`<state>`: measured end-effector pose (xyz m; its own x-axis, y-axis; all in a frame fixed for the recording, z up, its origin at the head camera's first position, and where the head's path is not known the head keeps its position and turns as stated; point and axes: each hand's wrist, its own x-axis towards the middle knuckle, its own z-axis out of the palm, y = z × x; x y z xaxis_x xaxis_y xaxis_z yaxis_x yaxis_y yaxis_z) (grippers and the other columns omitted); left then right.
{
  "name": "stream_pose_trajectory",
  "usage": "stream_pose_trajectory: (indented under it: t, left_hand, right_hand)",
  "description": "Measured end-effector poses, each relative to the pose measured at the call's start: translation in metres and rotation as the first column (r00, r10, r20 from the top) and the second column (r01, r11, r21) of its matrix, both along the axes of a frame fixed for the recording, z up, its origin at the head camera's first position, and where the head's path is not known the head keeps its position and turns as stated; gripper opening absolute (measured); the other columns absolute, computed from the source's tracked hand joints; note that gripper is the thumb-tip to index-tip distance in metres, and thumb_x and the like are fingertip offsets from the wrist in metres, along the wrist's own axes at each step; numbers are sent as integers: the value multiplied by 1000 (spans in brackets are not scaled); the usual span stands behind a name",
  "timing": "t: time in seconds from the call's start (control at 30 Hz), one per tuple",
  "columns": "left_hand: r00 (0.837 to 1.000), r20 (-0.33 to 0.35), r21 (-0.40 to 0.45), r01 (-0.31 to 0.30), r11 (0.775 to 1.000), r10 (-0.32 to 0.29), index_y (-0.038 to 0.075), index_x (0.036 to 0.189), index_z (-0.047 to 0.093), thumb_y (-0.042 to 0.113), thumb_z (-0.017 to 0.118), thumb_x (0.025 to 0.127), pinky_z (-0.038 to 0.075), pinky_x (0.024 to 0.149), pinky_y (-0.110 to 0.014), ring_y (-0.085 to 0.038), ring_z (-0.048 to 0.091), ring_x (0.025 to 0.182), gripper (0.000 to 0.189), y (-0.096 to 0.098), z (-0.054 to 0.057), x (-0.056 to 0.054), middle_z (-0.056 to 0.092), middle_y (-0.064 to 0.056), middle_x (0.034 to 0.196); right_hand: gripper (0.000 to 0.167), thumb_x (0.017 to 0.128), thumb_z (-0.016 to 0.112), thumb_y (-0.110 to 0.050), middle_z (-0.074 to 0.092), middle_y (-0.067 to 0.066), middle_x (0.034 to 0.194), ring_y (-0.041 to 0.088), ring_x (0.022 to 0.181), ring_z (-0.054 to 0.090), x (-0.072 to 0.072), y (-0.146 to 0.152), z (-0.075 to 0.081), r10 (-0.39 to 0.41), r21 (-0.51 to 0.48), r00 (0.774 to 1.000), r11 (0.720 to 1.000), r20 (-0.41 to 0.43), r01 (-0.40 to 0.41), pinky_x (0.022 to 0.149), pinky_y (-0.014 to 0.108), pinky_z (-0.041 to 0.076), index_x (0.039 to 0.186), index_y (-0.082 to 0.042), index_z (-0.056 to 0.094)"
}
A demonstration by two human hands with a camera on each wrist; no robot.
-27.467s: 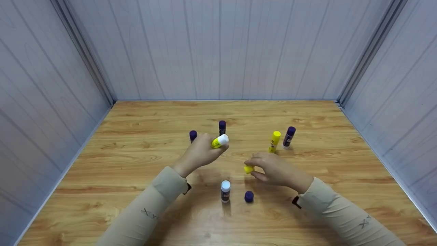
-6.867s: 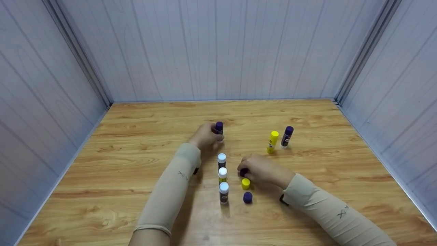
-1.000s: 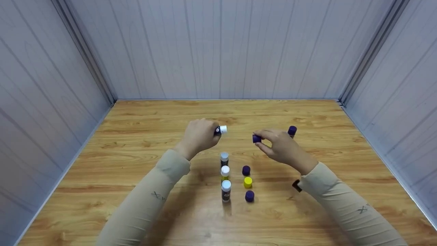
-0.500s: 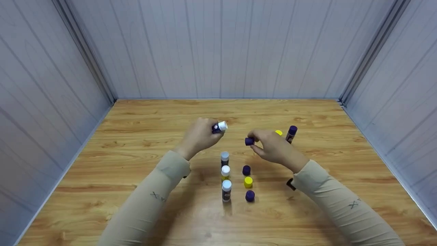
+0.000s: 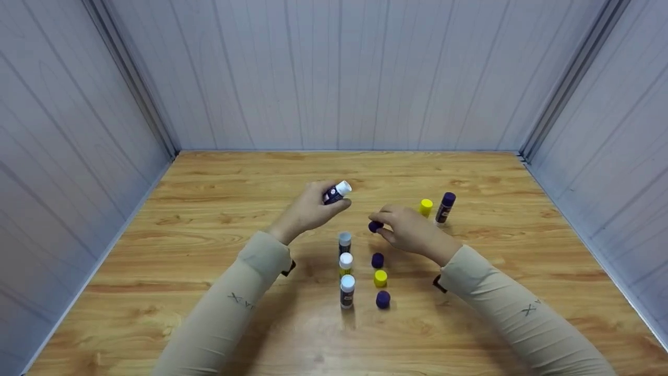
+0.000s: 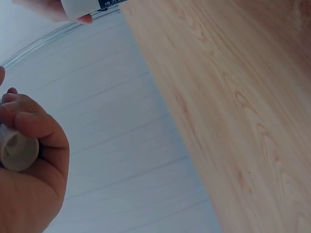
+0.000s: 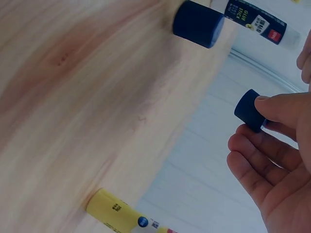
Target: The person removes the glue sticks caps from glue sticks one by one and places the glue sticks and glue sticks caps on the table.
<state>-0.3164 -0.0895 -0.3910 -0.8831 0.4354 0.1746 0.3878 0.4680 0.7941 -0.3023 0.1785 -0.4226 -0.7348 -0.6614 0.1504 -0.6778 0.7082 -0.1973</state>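
Note:
Above the table, my left hand [image 5: 308,213] grips an uncapped dark glue stick [image 5: 334,194], its white top tilted up to the right. That hollow white top [image 6: 20,154] faces the camera in the left wrist view. My right hand [image 5: 415,236] pinches a dark purple cap [image 5: 374,226] between thumb and fingers; in the right wrist view the cap [image 7: 249,110] looks blue. Below the hands, three uncapped glue sticks stand in a column: a dark one [image 5: 344,240], a yellow one [image 5: 345,261] and another dark one [image 5: 347,292].
Right of that column sit three caps in a line: purple [image 5: 377,260], yellow [image 5: 380,278], purple [image 5: 383,300]. Beyond my right hand stand a capped yellow glue stick [image 5: 426,208] and a purple-capped one [image 5: 445,209]. Panelled walls [image 5: 334,78] bound the wooden table [image 5: 235,177].
The right hand has moved left and down with the purple cap, uncovering the yellow glue stick behind it. The left hand has turned its glue stick's white top upward, staying nearly in place.

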Motion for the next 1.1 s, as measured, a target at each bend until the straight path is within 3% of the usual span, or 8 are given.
stream_pose_trajectory:
  t: [0.13,0.27,0.5,0.73,0.83,0.97,1.1]
  left_hand:
    - [1000,27,26,3,1000,-4,9,120,68,32,65,108,49,71,-33,-17,55,79,26,-1,-2,0,61,-6,96]
    - [999,40,57,9,998,-11,11,117,65,34,59,110,46,72,-34,-17,52,81,26,-2,-3,1,58,-4,95]
    - [992,98,177,61,982,-79,11,107,57,31,45,113,37,65,-29,-15,41,70,24,-5,-8,0,50,-2,85]
    - [988,127,181,60,982,-84,10,113,56,29,45,113,40,63,-27,-14,44,71,21,-6,-17,-2,52,-7,89]
    - [989,124,170,64,983,-86,10,120,57,28,48,113,45,67,-31,-16,48,74,21,-7,-18,-3,55,-9,94]
    - [989,115,161,70,984,-89,8,129,58,27,53,113,56,81,-44,-19,55,83,25,-8,-20,-4,57,-8,100]
    - [992,93,136,71,988,-84,8,133,58,27,56,113,58,91,-50,-21,61,94,28,-9,-22,-5,60,-7,108]
  right_hand:
    - [39,105,73,-11,75,17,130,33,116,74,-1,-3,-3,-47,43,995,998,88,43,99,48,62,142,-2,67]
    - [34,105,73,-13,76,15,128,32,115,75,-4,-6,-8,-92,61,983,995,160,83,99,47,63,137,-2,67]
    - [29,105,73,-14,77,16,126,32,116,75,-8,-9,-15,-81,104,984,992,160,65,101,48,62,131,-1,72]
    - [31,106,70,-12,76,17,129,33,119,74,-6,-9,-20,-100,137,975,988,198,74,103,49,61,135,-2,71]
    - [30,107,69,-11,76,16,128,32,118,74,-6,-9,-22,-98,150,975,986,199,68,102,48,61,135,-2,71]
    - [28,106,70,-10,77,15,126,31,115,75,-7,-10,-24,-87,161,978,985,188,57,99,47,62,133,-2,72]
    - [26,106,69,-9,77,15,125,30,114,75,-7,-10,-26,-98,162,975,985,200,65,99,47,62,131,-3,73]
